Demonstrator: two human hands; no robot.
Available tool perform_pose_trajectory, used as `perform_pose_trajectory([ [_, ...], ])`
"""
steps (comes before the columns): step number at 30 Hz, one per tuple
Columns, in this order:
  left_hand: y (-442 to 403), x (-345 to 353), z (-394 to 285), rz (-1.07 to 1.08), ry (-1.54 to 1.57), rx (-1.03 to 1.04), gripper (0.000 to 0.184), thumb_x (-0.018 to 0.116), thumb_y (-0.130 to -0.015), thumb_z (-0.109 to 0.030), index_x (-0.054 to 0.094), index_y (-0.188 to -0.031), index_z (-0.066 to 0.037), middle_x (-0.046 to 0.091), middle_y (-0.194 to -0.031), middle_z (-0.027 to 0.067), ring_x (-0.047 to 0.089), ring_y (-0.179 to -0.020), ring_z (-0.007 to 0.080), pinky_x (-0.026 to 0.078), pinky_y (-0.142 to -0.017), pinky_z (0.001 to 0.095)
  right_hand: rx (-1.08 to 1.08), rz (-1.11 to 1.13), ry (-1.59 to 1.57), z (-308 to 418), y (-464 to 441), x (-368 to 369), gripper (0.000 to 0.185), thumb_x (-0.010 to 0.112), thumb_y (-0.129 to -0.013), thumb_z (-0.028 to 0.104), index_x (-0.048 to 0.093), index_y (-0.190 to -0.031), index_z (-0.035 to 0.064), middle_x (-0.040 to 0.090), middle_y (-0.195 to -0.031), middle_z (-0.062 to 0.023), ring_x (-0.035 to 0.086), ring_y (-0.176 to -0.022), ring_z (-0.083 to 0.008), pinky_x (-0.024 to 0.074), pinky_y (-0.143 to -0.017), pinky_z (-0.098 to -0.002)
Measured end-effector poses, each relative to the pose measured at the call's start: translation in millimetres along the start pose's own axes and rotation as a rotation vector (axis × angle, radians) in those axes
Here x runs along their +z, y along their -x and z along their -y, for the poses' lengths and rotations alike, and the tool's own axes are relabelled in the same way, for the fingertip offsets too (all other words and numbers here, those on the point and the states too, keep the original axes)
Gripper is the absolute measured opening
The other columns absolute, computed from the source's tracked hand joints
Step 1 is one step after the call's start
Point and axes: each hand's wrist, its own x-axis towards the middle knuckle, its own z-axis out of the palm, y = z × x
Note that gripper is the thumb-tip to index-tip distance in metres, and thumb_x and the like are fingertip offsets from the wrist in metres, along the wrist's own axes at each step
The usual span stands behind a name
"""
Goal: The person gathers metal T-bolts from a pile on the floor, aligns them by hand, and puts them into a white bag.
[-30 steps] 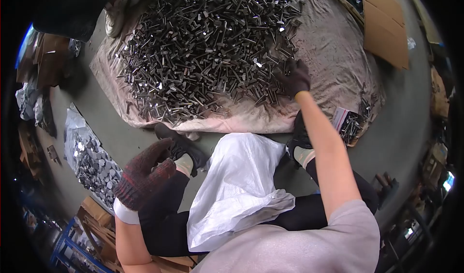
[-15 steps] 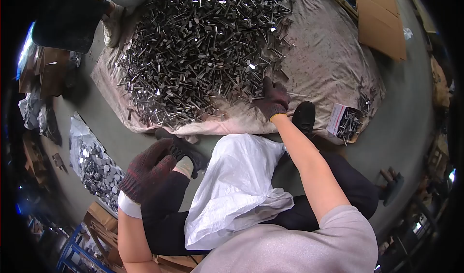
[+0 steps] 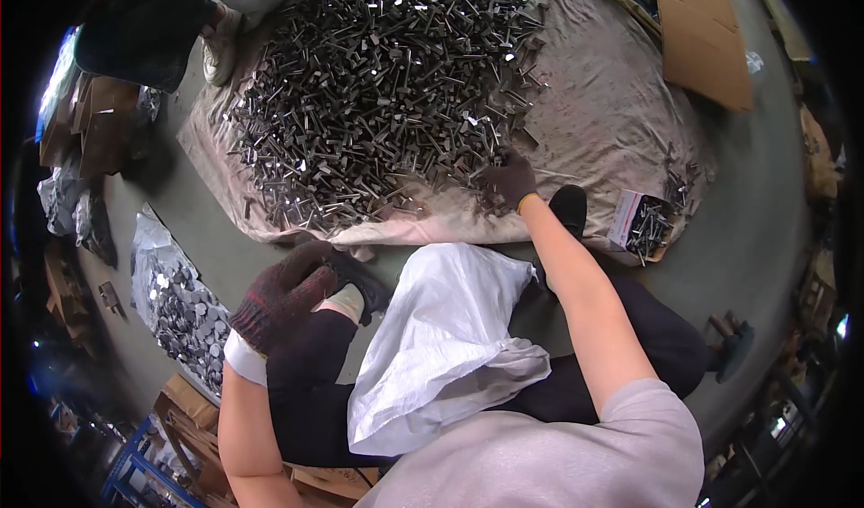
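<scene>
My right hand (image 3: 511, 182), in a dark knit glove with a yellow cuff edge, is at the near right edge of a large pile of T-shaped metal pieces (image 3: 378, 103). Its fingers point down among the pieces and are mostly hidden, so any grip is unclear. My left hand (image 3: 283, 296), in a dark red-and-grey glove, hovers over my left knee and shoe. Its thumb stands apart from the fingers, and nothing shows between them. Between my legs lies a white woven sack (image 3: 441, 346), bunched at its near end.
A stained cloth (image 3: 612, 85) lies under the pile. A small box of metal pieces (image 3: 641, 224) sits at right. Flat metal discs (image 3: 189, 319) fill a plastic bag at left. A cardboard sheet (image 3: 702, 35) lies upper right; another person's shoe (image 3: 220, 49) is upper left.
My right hand has dipped, its fingers now lower among the pieces at the pile's edge. My left hand has moved slightly up and right. The view has shifted a little.
</scene>
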Motion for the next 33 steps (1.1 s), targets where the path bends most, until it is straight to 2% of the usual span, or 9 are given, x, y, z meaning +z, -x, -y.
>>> perform_pose_trajectory([
  [2, -1, 0, 1, -0.007, -0.084, 0.04, 0.052, 0.065, -0.093, -0.029, 0.054, -0.135, -0.001, 0.067, -0.105, 0.008, 0.062, -0.095, 0.0136, 0.05, -0.085, 0.0293, 0.024, 0.048, -0.295, -4, -4, -6, 0.034, 0.066, -0.08, 0.021, 0.059, -0.11, 0.0057, 0.067, -0.086, -0.0128, 0.068, -0.086, -0.0327, 0.0554, -0.078, -0.044],
  [5, 0, 2, 2, -0.003, -0.085, 0.055, 0.05, 0.065, -0.094, -0.027, 0.055, -0.134, 0.0, 0.065, -0.114, 0.0087, 0.06, -0.103, 0.0158, 0.047, -0.093, 0.0309, 0.472, 0.514, -1.386, 27, 9, -28, 0.02, 0.061, -0.081, 0.009, 0.062, -0.102, 0.0073, 0.068, -0.092, -0.0119, 0.068, -0.083, -0.0307, 0.0572, -0.077, -0.0494],
  [12, -33, 20, 11, 0.189, 0.179, 0.041, 0.056, 0.064, -0.094, -0.03, 0.05, -0.139, 0.0, 0.064, -0.123, 0.0098, 0.061, -0.109, 0.0184, 0.048, -0.096, 0.0339, 0.122, 0.688, -1.788, 96, 43, -39, 0.028, 0.063, -0.084, 0.009, 0.065, -0.112, 0.012, 0.069, -0.106, -0.0137, 0.068, -0.1, -0.0347, 0.0554, -0.083, -0.06],
  [17, -108, 53, -8, 0.16, 0.717, 0.124, 0.05, 0.06, -0.096, -0.036, 0.052, -0.134, -0.005, 0.063, -0.119, 0.01, 0.061, -0.105, 0.0236, 0.05, -0.09, 0.0381, 0.11, 0.493, -1.508, 134, 58, -52, 0.032, 0.065, -0.081, 0.0, 0.064, -0.111, 0.0123, 0.067, -0.092, -0.0101, 0.065, -0.082, -0.0244, 0.0569, -0.071, -0.05],
  [21, -171, 111, -23, 0.347, 1.368, 0.116, 0.055, 0.055, -0.095, -0.053, 0.054, -0.127, -0.008, 0.062, -0.119, 0.0154, 0.059, -0.111, 0.0318, 0.048, -0.098, 0.0464, -0.101, 0.371, -1.084, 173, 80, -51, 0.037, 0.069, -0.08, 0.005, 0.063, -0.116, 0.0127, 0.068, -0.096, -0.0103, 0.066, -0.086, -0.023, 0.0572, -0.078, -0.044],
  [23, -181, 135, -25, 0.478, 1.563, 0.196, 0.057, 0.055, -0.094, -0.056, 0.054, -0.126, -0.009, 0.062, -0.12, 0.0157, 0.059, -0.111, 0.0322, 0.047, -0.099, 0.0474, -0.568, 0.016, -0.177, 197, 102, -46, 0.035, 0.072, -0.083, 0.014, 0.065, -0.117, 0.0085, 0.069, -0.104, -0.009, 0.068, -0.093, -0.0238, 0.0558, -0.082, -0.0361],
  [26, -184, 154, -28, 0.529, 1.783, 0.328, 0.056, 0.058, -0.089, -0.059, 0.059, -0.119, -0.011, 0.064, -0.119, 0.0126, 0.059, -0.112, 0.0292, 0.046, -0.098, 0.0445, -0.819, -0.158, 0.377, 224, 131, -55, 0.041, 0.075, -0.081, 0.024, 0.066, -0.118, 0.0086, 0.07, -0.106, -0.0084, 0.068, -0.094, -0.022, 0.0541, -0.085, -0.0321],
  [30, -185, 142, -19, 0.583, 1.844, 0.411, 0.05, 0.056, -0.092, -0.05, 0.06, -0.122, -0.011, 0.062, -0.124, 0.015, 0.058, -0.116, 0.0333, 0.045, -0.101, 0.0492, -0.529, -0.184, -0.052, 210, 124, -70, 0.04, 0.064, -0.082, 0.036, 0.068, -0.113, 0.0121, 0.072, -0.102, -0.0108, 0.068, -0.094, -0.0325, 0.0526, -0.086, -0.0378],
  [33, -181, 132, -9, 0.614, 1.872, 0.469, 0.045, 0.055, -0.094, -0.044, 0.06, -0.124, -0.011, 0.06, -0.128, 0.0167, 0.056, -0.118, 0.0364, 0.043, -0.104, 0.0527, -0.349, -0.151, 0.185, 203, 122, -84, 0.035, 0.063, -0.083, 0.031, 0.069, -0.11, 0.0097, 0.072, -0.1, -0.0128, 0.069, -0.091, -0.031, 0.0527, -0.082, -0.038],
])
